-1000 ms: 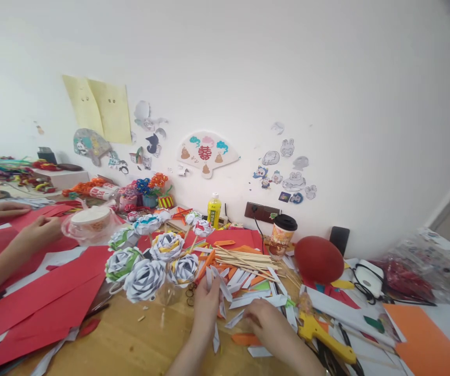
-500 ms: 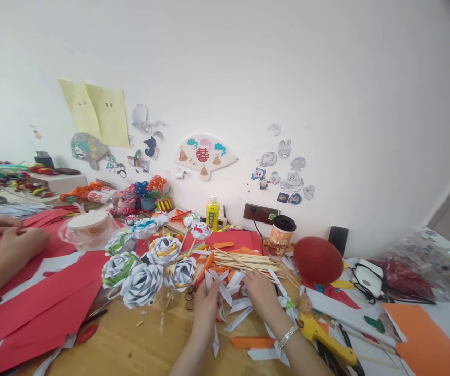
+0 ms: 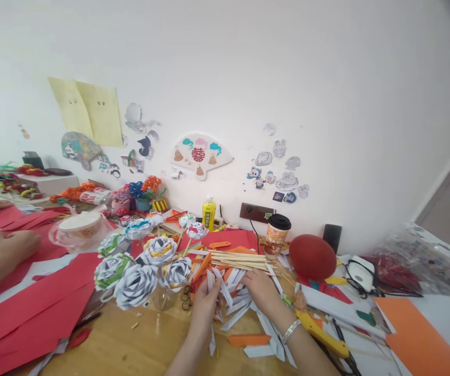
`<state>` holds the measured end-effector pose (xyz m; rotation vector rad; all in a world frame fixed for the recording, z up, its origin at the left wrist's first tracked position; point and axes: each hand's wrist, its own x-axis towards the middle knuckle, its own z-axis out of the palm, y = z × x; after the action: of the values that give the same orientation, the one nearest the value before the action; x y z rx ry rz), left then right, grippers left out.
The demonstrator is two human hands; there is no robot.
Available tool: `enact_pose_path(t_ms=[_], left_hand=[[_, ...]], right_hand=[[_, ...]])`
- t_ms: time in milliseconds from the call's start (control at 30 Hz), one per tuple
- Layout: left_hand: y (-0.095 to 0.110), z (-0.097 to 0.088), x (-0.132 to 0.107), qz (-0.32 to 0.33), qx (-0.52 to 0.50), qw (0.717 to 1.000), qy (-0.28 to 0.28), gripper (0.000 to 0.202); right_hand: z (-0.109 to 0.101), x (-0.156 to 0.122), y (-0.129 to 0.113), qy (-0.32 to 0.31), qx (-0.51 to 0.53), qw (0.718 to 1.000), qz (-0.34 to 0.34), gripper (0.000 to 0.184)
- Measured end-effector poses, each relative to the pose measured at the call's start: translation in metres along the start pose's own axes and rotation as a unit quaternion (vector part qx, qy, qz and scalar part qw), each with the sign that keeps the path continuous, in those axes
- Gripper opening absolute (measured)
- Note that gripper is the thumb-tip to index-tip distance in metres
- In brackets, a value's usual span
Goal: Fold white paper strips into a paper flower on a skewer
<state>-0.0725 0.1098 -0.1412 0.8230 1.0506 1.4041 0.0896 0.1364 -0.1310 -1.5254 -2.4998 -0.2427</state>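
Note:
My left hand [image 3: 205, 305] is closed around a bunch of folded white paper strips [image 3: 215, 279] held upright over the wooden table [image 3: 131, 344]. My right hand [image 3: 262, 290], with a silver bracelet at the wrist, reaches into the loose pile of white and orange paper strips [image 3: 240, 308], fingers curled on them. A bundle of wooden skewers [image 3: 240, 260] lies just beyond both hands. A bouquet of paper roses [image 3: 142, 269] stands in a clear holder left of my left hand.
Red paper sheets [image 3: 40, 303] cover the left, where another person's hands [image 3: 6, 245] work. A yellow glue gun [image 3: 321, 337], red balloon [image 3: 312, 256], lidded coffee cup [image 3: 277, 235], yellow bottle [image 3: 208, 213], orange paper [image 3: 416, 334] and a plastic bag [image 3: 432, 261] crowd the right.
My right hand moved from the table's front edge up into the strip pile beside the skewers. The view shifted slightly right. My left hand kept its bunch of strips.

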Motion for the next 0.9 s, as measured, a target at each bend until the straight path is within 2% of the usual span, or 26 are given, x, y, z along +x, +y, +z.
enact_pose_path(t_ms=[200,400,567,733,833,900], left_hand=[[0.009,0.005,-0.004,-0.003,0.041,0.999,0.002,0.045],[0.011,0.008,-0.003,0.013,0.062,0.998,-0.008,0.049],[0.005,0.007,-0.002,0.035,0.071,0.997,-0.014,0.049],[0.001,0.004,0.001,0.044,0.063,0.997,-0.001,0.047],[-0.001,0.0,0.004,0.05,0.06,0.997,0.006,0.045],[-0.002,-0.001,0.005,0.052,0.058,0.997,0.013,0.044]], right_hand=[[0.011,0.007,0.002,0.006,-0.029,1.0,-0.002,0.016],[-0.005,0.01,0.006,0.047,-0.002,0.999,-0.001,0.009],[-0.022,0.001,0.007,0.107,0.042,0.992,0.055,0.008],[-0.036,-0.009,0.01,0.143,0.04,0.982,0.119,0.018],[-0.034,-0.008,0.009,0.141,0.012,0.981,0.134,0.02],[-0.026,-0.004,0.003,0.117,-0.002,0.987,0.107,0.017]])
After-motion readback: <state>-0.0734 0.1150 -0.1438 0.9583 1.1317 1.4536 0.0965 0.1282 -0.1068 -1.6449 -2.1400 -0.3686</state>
